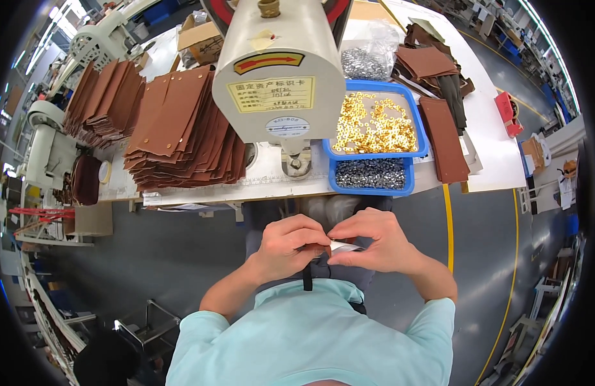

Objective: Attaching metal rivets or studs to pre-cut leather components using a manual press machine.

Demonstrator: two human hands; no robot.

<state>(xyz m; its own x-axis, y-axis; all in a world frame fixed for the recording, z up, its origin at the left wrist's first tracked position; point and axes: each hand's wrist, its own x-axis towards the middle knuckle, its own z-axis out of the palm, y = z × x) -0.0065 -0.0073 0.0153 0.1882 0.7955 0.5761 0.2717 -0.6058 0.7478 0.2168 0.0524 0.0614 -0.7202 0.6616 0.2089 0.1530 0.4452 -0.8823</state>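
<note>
Above my lap, in front of the table edge, both hands meet at a small white piece, thin and curled like paper or tape. My right hand pinches it between thumb and fingers. The fingers of my left hand are closed at its left end, where a bit of brown shows. What exactly the left fingertips grip is mostly hidden. Past my hands stands a white press machine with a round metal base under its head.
Left of the machine lie stacks of brown leather pieces. To its right, a blue tray holds small gold rings, above another blue tray of dark metal parts. A brown strip and a plastic bag lie nearby.
</note>
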